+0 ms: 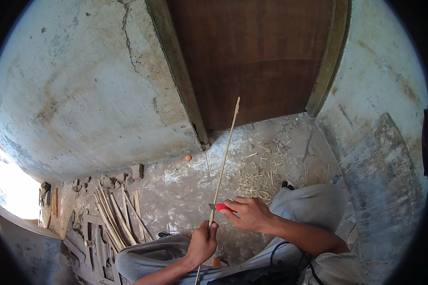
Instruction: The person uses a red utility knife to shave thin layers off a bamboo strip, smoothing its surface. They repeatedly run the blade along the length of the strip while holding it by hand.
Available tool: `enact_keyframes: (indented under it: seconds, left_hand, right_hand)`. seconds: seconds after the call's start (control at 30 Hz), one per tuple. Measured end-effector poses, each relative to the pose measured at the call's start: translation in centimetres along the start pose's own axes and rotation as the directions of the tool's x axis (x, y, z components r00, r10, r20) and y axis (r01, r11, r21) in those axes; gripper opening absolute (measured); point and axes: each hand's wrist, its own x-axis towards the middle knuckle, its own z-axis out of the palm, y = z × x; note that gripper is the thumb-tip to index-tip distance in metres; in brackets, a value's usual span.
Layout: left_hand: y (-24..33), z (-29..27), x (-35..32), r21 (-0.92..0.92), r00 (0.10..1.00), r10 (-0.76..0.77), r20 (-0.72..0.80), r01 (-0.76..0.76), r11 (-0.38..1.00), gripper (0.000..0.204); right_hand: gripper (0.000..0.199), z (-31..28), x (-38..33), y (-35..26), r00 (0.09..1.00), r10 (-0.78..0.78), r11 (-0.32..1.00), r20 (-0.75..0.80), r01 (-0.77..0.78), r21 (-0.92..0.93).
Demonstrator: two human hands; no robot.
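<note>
My left hand (203, 242) is closed round a long, thin, pale wooden stick (227, 151), which slants up and away toward the door. The stick's far tip has a small frayed bit, and its near end runs down past my lap. In my right hand (252, 214) is a red-handled knife (220, 207), fingers wrapped round the handle. Its short grey blade lies against the stick just beyond my left hand.
Curled wood shavings (261, 173) litter the tiled floor beyond my right knee. Several split wooden strips (116, 216) lie at the left, beside a grey plastic frame (100, 249). A small orange ball (188, 158) rests near the cracked wall (95, 85). A brown door (252, 57) stands ahead.
</note>
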Motion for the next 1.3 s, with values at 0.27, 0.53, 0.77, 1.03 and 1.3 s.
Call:
enact_keyframes:
  seconds: [0.27, 0.53, 0.77, 1.03, 1.3]
  left_hand:
    - [0.5, 0.0, -0.4, 0.048, 0.999, 0.024, -0.022, -0.023, 0.999, 0.02]
    - [0.2, 0.2, -0.4, 0.069, 1.0, 0.016, -0.027, -0.014, 0.998, 0.028]
    - [-1.0, 0.5, -0.3, -0.392, 0.989, -0.144, 0.026, 0.143, 0.909, 0.049]
    - [-1.6, 0.4, 0.4, -0.462, 0.992, -0.129, 0.001, 0.114, 0.88, 0.049]
    - [-1.2, 0.4, 0.3, -0.325, 0.996, -0.076, -0.041, 0.059, 0.944, 0.045]
  right_hand:
    - [0.029, 0.3, 0.0, -0.7, 1.0, 0.018, 0.999, -0.016, -0.018, -0.046]
    - [0.028, 0.2, 0.1, -0.5, 0.999, 0.05, 0.998, 0.007, -0.05, -0.031]
    - [0.028, 0.4, -0.1, 0.2, 1.0, 0.021, 0.999, -0.018, -0.021, 0.029]
    - [0.026, 0.7, -0.2, -0.2, 1.0, -0.011, 0.997, -0.012, 0.012, 0.075]
    - [0.025, 0.8, -0.3, -0.4, 1.0, -0.028, 0.989, -0.011, 0.029, 0.148]
